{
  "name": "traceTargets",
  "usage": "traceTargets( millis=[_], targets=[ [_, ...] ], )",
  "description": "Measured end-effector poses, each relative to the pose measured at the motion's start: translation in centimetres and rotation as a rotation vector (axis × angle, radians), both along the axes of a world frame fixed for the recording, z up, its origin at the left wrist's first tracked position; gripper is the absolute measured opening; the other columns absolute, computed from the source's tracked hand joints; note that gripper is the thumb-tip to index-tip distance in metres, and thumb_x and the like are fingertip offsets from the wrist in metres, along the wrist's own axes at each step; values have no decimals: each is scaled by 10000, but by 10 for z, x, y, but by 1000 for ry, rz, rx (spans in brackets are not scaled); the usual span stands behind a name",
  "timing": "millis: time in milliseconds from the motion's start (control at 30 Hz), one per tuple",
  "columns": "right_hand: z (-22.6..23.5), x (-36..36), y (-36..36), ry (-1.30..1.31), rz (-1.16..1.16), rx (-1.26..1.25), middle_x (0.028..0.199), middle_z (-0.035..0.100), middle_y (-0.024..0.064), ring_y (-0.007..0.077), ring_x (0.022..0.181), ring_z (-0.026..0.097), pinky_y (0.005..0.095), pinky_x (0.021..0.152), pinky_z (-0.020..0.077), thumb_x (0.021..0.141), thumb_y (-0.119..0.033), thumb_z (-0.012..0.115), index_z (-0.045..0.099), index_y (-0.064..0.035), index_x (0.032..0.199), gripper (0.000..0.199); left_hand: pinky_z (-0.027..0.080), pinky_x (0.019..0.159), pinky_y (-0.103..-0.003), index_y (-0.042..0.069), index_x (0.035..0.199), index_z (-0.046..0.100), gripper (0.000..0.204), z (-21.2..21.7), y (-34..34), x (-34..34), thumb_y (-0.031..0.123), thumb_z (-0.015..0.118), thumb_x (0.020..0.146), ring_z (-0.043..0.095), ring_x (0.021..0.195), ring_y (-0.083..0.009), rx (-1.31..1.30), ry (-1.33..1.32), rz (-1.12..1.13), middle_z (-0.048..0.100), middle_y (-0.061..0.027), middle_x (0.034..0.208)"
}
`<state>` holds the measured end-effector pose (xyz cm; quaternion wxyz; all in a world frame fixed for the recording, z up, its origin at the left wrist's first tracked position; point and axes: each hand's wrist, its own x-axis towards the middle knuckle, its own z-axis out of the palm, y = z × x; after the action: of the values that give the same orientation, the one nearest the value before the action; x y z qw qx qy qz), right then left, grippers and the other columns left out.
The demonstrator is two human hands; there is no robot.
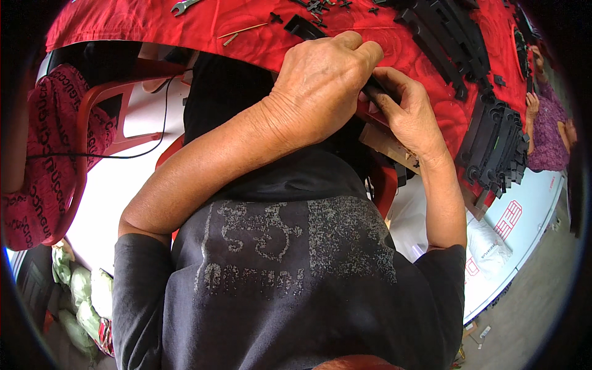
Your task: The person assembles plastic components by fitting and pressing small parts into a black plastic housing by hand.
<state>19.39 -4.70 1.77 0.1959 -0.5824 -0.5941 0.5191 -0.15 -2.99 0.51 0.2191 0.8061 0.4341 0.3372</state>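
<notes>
At upper centre, the right hand (410, 111) pinches a black plastic piece (373, 88); the left hand (330, 77) curls over it (fingertips hidden, grip unclear). This piece seems unfinished; black parts (493, 142) crowd the right, finished or waiting, unclear.

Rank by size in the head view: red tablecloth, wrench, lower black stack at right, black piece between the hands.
1. Red tablecloth
2. Lower black stack
3. Wrench (visible part)
Unranked: black piece, too covered to judge.
</notes>
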Motion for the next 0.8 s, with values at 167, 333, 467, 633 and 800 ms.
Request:
traceTargets(
  millis=[167,333,467,633,800],
  targets=[
    [-2,1,-4,86,-57,-28,1086,729,116,141,992,684,278,884,541,964,11,590,625,43,1252,292,524,597,-458,48,931,577,174,4,-2,4,-4,653,783,647,758,-370,60,-6,-17,589,-124,823],
    [-3,4,-1,73,-28,-76,1120,720,107,137,1014,679,275,899,542,970,12,588,612,46,1271,304,528,596,-459,47,919,567,194,4,-2,4,-6,650,751,651,757,-368,42,22,-29,589,-130,824],
    [-5,4,-3,112,-53,-71,1140,714,113,144,1047,674,281,918,541,972,11,582,606,51,1274,305,529,600,-463,46,921,568,196,5,1,5,-9,644,749,655,761,-374,35,42,-36,593,-137,835],
    [-4,5,-2,96,-44,-63,1154,713,128,152,1072,673,289,953,537,962,27,575,605,56,1266,307,532,604,-472,47,930,578,208,9,2,10,-12,646,742,666,777,-382,78,44,-45,604,-139,848],
    [-8,4,-3,63,-25,15,1135,718,131,153,1052,680,288,939,541,950,33,578,612,57,1251,304,533,603,-470,42,934,581,208,5,3,6,-12,649,744,666,775,-378,77,55,-49,606,-137,845]
  ],
)
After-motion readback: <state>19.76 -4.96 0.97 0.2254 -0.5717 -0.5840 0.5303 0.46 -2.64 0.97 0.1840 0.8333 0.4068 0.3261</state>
